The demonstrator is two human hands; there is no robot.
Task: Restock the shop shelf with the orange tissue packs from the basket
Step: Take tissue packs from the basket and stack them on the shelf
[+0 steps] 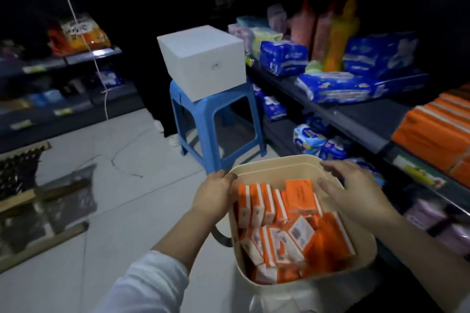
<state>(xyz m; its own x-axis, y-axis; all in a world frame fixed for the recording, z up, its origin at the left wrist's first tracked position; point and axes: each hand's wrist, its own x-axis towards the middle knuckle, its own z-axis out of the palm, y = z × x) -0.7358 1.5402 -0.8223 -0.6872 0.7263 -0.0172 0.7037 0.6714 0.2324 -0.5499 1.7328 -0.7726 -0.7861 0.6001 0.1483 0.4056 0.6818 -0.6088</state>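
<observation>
A cream basket (274, 164) stands low in front of me, holding several orange tissue packs (298, 195). My left hand (216, 192) grips the basket's left rim. Spread above the packs on the right side, my right hand (352, 187) has its fingers straight and holds nothing. On the dark shelf (356, 119) to the right, a stack of orange tissue packs (435, 132) lies at the near end.
A blue plastic stool (216, 119) with a white box (203, 61) on top stands just beyond the basket. Blue tissue packages (356, 86) and bottles fill the right shelf. More shelves stand at left; the tiled floor lies between.
</observation>
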